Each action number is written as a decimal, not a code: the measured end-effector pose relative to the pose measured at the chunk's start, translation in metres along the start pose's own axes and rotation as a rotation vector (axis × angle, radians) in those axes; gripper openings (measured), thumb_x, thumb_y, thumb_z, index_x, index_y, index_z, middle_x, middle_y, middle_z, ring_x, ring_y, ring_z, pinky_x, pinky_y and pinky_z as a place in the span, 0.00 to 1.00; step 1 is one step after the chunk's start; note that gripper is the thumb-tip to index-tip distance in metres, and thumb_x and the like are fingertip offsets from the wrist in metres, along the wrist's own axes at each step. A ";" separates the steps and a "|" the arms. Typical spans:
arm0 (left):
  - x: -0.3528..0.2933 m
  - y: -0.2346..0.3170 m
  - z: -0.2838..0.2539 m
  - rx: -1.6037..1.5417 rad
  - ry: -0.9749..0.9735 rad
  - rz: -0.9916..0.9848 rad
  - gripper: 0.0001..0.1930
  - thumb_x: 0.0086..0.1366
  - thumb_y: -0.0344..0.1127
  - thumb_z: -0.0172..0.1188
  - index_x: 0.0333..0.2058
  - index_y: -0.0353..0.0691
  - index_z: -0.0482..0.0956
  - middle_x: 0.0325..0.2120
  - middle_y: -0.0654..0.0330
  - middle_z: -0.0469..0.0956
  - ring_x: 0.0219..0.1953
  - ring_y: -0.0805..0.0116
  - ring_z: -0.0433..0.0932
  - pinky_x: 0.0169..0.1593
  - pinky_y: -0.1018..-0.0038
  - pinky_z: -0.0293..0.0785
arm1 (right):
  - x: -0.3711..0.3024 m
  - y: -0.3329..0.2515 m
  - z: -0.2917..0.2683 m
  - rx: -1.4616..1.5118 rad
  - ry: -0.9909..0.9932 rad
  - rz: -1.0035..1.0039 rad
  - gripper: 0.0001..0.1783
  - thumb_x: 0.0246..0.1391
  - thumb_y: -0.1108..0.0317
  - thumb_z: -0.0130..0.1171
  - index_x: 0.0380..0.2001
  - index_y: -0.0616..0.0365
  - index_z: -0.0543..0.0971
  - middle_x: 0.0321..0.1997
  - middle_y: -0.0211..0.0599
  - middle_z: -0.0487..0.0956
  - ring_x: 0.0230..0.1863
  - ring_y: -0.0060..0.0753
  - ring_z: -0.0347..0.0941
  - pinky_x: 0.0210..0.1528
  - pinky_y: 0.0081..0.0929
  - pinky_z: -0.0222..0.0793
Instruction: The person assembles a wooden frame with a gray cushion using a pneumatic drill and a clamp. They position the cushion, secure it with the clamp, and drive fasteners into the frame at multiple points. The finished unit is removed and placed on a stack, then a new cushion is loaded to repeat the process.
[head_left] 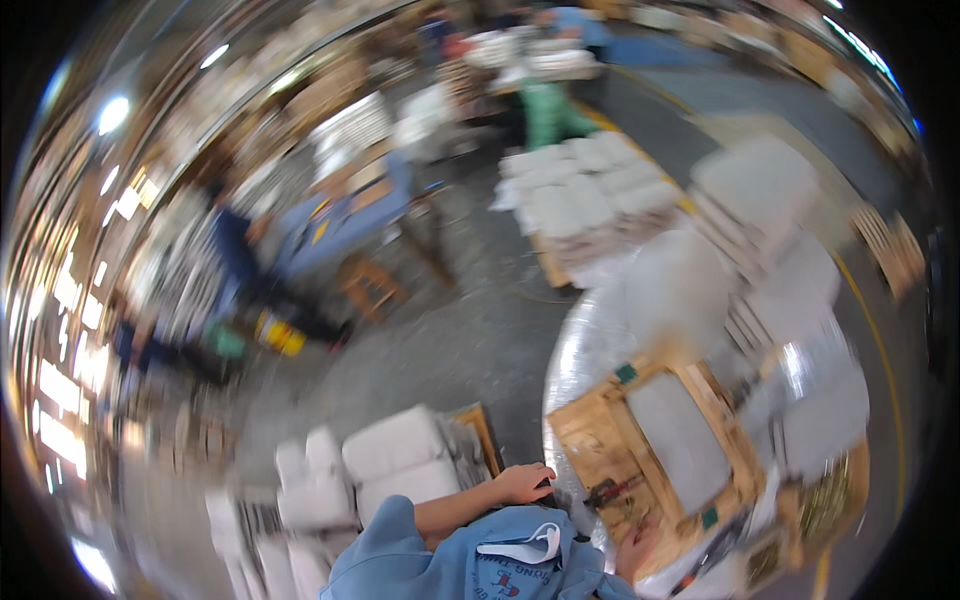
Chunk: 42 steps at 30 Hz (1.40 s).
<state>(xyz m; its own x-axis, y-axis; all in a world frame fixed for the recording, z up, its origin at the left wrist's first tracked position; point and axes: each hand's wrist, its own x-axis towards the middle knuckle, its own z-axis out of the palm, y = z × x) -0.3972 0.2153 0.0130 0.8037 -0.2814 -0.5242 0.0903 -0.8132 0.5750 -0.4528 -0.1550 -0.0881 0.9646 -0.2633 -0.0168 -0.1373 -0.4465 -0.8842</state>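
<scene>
My left hand (523, 484) is in front of my body, beside the left edge of the work surface. Its fingers are bent round a small dark thing too blurred to name. My right hand (637, 550) is smeared by motion at the near edge of a wooden frame (590, 435), and its fingers cannot be made out. The frame lies tilted on the surface, with a light grey panel (682, 432) showing in its opening and green patches at its corners. A dark tool with red parts (612, 492) rests on the frame's near left side, between my hands.
Shiny wrapping film (572, 350) covers the work surface. Beyond it rise stacks of pale cushion-like pads (590, 190); more white pads (395, 450) stand at my left. An open box of small brass-coloured pieces (830, 505) is at the right. A person in dark clothes (235, 250) works near a blue table (345, 225).
</scene>
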 end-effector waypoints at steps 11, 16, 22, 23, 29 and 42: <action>-0.019 -0.010 0.094 -0.300 0.253 -0.285 0.21 0.75 0.54 0.58 0.53 0.43 0.80 0.47 0.47 0.85 0.52 0.45 0.84 0.54 0.51 0.79 | 0.030 0.091 0.003 -0.249 -0.054 -0.389 0.23 0.70 0.66 0.63 0.61 0.68 0.71 0.57 0.56 0.78 0.52 0.54 0.81 0.53 0.42 0.77; 0.013 0.002 0.102 -0.177 0.182 -0.162 0.22 0.75 0.53 0.56 0.55 0.43 0.79 0.47 0.46 0.86 0.52 0.43 0.84 0.54 0.50 0.80 | 0.025 0.040 -0.001 -0.185 -0.113 0.145 0.19 0.75 0.64 0.57 0.58 0.68 0.73 0.60 0.63 0.79 0.54 0.61 0.82 0.52 0.44 0.80; 0.018 0.027 0.108 -0.224 0.281 -0.093 0.22 0.76 0.53 0.56 0.56 0.43 0.79 0.47 0.46 0.86 0.51 0.44 0.85 0.54 0.51 0.80 | 0.020 0.050 0.002 -0.066 -0.046 0.056 0.18 0.76 0.61 0.57 0.56 0.65 0.72 0.47 0.52 0.82 0.44 0.50 0.84 0.42 0.42 0.80; 0.019 0.029 0.110 -0.210 0.283 -0.075 0.22 0.76 0.53 0.56 0.56 0.43 0.79 0.47 0.47 0.86 0.51 0.44 0.85 0.54 0.51 0.80 | 0.020 0.053 0.002 -0.006 -0.062 0.086 0.17 0.77 0.60 0.56 0.57 0.63 0.72 0.46 0.50 0.83 0.41 0.47 0.84 0.39 0.40 0.81; 0.013 0.059 0.106 -0.272 0.307 -0.025 0.20 0.75 0.52 0.57 0.50 0.43 0.82 0.43 0.48 0.87 0.47 0.44 0.86 0.50 0.51 0.81 | 0.014 0.035 -0.014 0.202 -0.087 0.391 0.16 0.80 0.56 0.51 0.55 0.57 0.71 0.38 0.42 0.81 0.22 0.32 0.79 0.20 0.31 0.74; 0.046 0.142 0.084 -0.556 0.168 0.202 0.21 0.77 0.54 0.59 0.47 0.39 0.84 0.29 0.55 0.85 0.29 0.60 0.85 0.34 0.65 0.79 | 0.031 -0.016 -0.035 0.434 -0.161 0.264 0.14 0.79 0.59 0.54 0.43 0.59 0.75 0.29 0.39 0.81 0.22 0.26 0.81 0.21 0.27 0.77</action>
<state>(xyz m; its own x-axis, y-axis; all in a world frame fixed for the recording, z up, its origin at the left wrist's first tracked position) -0.3966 0.0439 0.0175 0.9143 -0.2814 -0.2911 0.1838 -0.3521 0.9177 -0.4286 -0.1864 -0.0583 0.9368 -0.1689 -0.3065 -0.3075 0.0208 -0.9513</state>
